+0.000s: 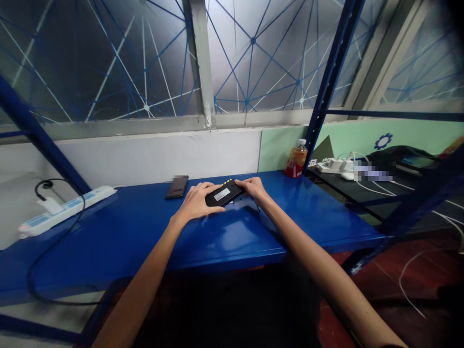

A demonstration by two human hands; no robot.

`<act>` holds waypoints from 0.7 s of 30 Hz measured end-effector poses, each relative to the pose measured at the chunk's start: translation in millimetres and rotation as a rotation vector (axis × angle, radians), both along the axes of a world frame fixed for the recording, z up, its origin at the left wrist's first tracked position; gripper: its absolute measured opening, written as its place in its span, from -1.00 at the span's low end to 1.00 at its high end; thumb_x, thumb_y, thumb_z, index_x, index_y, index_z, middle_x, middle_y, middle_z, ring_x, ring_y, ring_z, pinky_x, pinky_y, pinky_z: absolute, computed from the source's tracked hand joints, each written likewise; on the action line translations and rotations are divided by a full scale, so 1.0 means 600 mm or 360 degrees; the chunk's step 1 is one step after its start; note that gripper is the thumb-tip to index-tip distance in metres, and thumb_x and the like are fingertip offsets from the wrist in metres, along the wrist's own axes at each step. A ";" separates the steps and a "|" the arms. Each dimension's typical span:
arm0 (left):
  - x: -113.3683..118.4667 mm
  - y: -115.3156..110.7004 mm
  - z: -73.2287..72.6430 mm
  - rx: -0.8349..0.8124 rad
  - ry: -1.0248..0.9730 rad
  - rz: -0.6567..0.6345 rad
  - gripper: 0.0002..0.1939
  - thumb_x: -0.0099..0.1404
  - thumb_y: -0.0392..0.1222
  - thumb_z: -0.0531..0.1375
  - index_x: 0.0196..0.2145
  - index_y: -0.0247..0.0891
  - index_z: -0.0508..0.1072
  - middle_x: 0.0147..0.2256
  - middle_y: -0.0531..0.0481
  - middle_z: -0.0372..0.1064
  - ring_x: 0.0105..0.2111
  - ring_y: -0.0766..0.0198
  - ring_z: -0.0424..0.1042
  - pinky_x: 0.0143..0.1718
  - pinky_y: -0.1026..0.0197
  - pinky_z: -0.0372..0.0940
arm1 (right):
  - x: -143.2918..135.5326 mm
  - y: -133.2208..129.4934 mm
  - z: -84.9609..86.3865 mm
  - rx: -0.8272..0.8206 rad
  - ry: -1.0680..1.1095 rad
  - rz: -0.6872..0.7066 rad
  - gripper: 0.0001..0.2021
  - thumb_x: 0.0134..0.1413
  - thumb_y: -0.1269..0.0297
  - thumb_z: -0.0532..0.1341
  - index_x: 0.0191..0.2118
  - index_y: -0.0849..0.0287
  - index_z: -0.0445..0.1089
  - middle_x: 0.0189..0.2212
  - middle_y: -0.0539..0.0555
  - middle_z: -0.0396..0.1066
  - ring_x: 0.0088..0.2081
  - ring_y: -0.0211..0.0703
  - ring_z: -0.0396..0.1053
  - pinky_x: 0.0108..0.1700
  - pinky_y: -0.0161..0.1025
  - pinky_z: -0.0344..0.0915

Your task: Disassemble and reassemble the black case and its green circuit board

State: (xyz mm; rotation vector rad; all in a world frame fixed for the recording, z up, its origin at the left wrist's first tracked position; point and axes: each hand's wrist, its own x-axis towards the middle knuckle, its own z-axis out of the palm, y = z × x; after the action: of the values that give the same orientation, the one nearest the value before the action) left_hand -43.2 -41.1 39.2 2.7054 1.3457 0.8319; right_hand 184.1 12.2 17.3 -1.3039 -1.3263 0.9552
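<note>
A flat black device (232, 192) with a white label and a row of yellow marks along its far edge is held just above the blue table, tilted. My left hand (197, 200) is wrapped round its left end, the thumb on the near side and the fingers on the far side. At its right end, my right hand (254, 187) pinches the far corner. What kind of device it is, I cannot make out. Something small and pale shows beneath it, partly hidden. To the left of my left hand lies a dark smartphone (177, 187).
The blue table (145, 232) runs below the windows. A white power strip (68, 210) with a black cable lies at the left. A bottle of reddish drink (296, 159) stands back right, by a blue frame post (326, 77). Beyond is a black table with chargers (337, 166) and cables.
</note>
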 end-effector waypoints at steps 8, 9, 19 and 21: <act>-0.018 0.013 0.002 -0.0096 0.0105 0.0037 -0.37 0.03 0.03 0.33 0.09 -0.03 0.41 0.03 -0.08 0.40 0.00 -0.03 0.35 0.00 -0.06 0.21 | -0.013 -0.008 -0.005 -0.0085 -0.0036 0.0059 -0.67 -0.11 0.07 0.33 -0.62 0.25 0.43 -0.74 -0.04 0.27 -0.68 -0.32 0.21 -0.67 -0.37 0.19; -0.025 0.016 0.003 -0.0126 0.0077 0.0029 -0.39 0.01 0.00 0.33 0.06 -0.05 0.43 0.02 -0.07 0.41 -0.01 -0.02 0.36 0.00 -0.05 0.22 | -0.016 -0.010 -0.006 -0.0090 -0.0071 0.0106 -0.66 -0.09 0.06 0.32 -0.62 0.25 0.43 -0.74 -0.02 0.29 -0.67 -0.30 0.24 -0.66 -0.37 0.20; -0.048 0.065 0.017 -0.0427 -0.0049 -0.0153 -0.39 -0.09 -0.21 0.31 0.00 -0.12 0.48 -0.09 -0.06 0.50 -0.09 0.02 0.46 -0.04 0.00 0.28 | -0.016 -0.023 -0.007 0.0290 -0.0926 0.0367 -0.25 -0.25 -0.13 0.40 0.06 0.22 0.37 -0.38 0.07 0.52 -0.47 -0.20 0.43 -0.41 -0.32 0.28; -0.045 0.073 0.012 -0.0455 -0.0031 -0.0162 -0.37 -0.10 -0.22 0.31 0.01 -0.11 0.47 -0.07 -0.07 0.50 -0.08 0.01 0.46 -0.04 0.01 0.28 | -0.015 -0.025 -0.006 0.0376 -0.1135 0.0372 -0.21 -0.28 -0.11 0.41 0.11 0.16 0.32 -0.28 0.08 0.52 -0.31 -0.11 0.46 -0.31 -0.29 0.28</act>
State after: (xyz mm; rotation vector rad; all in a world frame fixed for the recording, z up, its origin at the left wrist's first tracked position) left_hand -70.3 2.7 46.6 2.5130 1.2064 0.6032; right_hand 175.3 -2.7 13.6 -1.3757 -2.1026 0.4576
